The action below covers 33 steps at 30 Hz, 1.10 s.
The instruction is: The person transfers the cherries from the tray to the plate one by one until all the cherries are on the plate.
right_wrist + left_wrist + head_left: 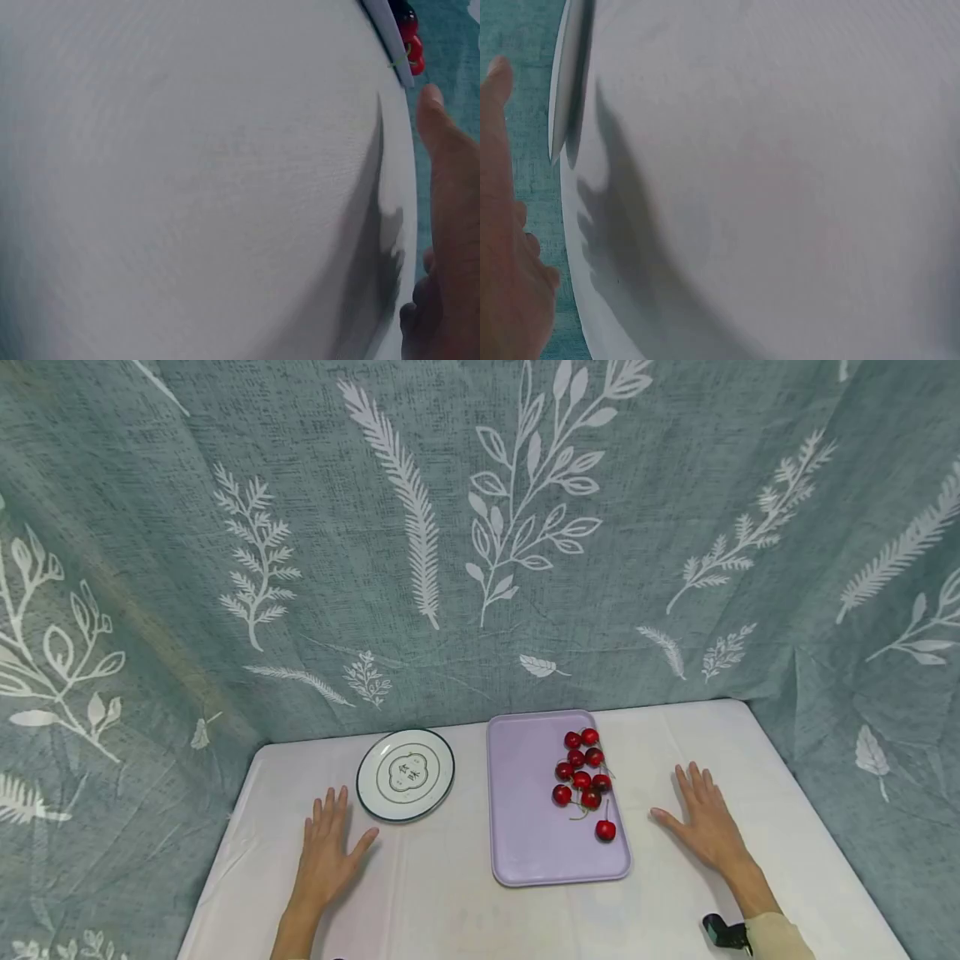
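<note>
Behind everything, saw green leaf-print cloth [322, 585], then a white table [442, 893] cut off at its near edge. Found a lilac tray [525, 814] lengthwise from the far edge, a plate [406, 775] toward the far left corner. Saw left hand [328, 853] beside plate, right hand [707, 827] nearer tray, spread-fingered and holding nothing. Noted cherries [581, 780] along tray's right edge, left of right thumb [665, 818], with stems partly unclear.

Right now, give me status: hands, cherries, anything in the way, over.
Left hand empty, near plate. Right hand empty, right of tray. Cherries on tray, toward its right side. Nothing seen blocking them.
</note>
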{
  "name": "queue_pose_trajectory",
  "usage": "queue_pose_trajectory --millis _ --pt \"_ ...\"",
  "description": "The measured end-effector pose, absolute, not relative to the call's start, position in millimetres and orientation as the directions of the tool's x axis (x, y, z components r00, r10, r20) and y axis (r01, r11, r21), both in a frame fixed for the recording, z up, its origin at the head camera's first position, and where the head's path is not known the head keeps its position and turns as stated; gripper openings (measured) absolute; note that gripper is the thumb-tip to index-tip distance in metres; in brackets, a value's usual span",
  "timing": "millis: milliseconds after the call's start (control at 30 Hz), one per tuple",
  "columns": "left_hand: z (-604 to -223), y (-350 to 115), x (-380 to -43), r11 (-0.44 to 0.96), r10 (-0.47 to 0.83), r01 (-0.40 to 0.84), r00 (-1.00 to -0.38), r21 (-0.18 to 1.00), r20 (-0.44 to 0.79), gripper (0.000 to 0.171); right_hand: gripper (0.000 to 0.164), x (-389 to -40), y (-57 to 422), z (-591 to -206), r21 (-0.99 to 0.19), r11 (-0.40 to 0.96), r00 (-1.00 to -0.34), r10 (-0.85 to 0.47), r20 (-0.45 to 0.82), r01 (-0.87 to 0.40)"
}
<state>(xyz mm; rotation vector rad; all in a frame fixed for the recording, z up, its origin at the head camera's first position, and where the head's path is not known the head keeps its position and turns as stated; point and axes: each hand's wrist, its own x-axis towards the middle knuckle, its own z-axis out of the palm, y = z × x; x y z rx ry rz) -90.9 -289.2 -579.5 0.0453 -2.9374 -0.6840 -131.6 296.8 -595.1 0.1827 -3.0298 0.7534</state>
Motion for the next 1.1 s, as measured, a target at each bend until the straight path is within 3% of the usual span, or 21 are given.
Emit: queue_pose_trajectory --millis 333,700,1100 --pt "-576.9 -278.1 -95.1 0.777 -0.145 -0.112 -0.989 0.619 0.003 0.084 0.093 -141.3 297.8 -590.3 -0.596 0.802 -0.996 -0.071 -0.047 -0.029" --pt "-567.9 -262.0 -102.9 0.432 -0.326 -0.219 -0.942 0.875 -0.075 0.08 0.082 -152.0 295.9 -588.0 -0.673 0.735 -0.997 -0.053 0.057 -0.077" --pt "-568.8 -257.5 -106.9 0.338 -0.381 -0.195 -0.923 0.921 -0.056 0.074 0.052 -154.9 284.6 -579.2 -0.764 0.636 -0.984 0.042 0.175 -0.109"
